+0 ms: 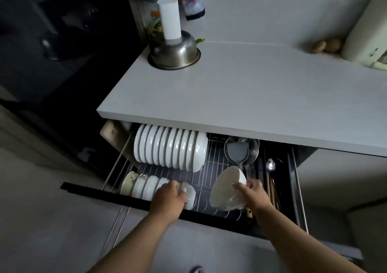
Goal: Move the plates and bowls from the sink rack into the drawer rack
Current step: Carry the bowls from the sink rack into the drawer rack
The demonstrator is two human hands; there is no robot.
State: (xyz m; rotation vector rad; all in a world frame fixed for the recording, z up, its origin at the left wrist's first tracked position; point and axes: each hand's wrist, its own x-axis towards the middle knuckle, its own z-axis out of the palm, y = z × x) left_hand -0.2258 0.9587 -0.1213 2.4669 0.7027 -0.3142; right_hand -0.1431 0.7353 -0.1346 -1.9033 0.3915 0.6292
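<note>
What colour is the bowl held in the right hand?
White: the bowl in the right hand is plain glossy white, seen in the head view.

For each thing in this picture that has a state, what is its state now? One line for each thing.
Drawer rack: pulled out, partly filled.
Row of plates: standing on edge at the back.
Row of small bowls: on edge at the front.
Left hand: grips the last small bowl of the row.
Right hand: holds a large bowl, tilted, above the rack.
Steel bowl: upside down on the counter.
</note>
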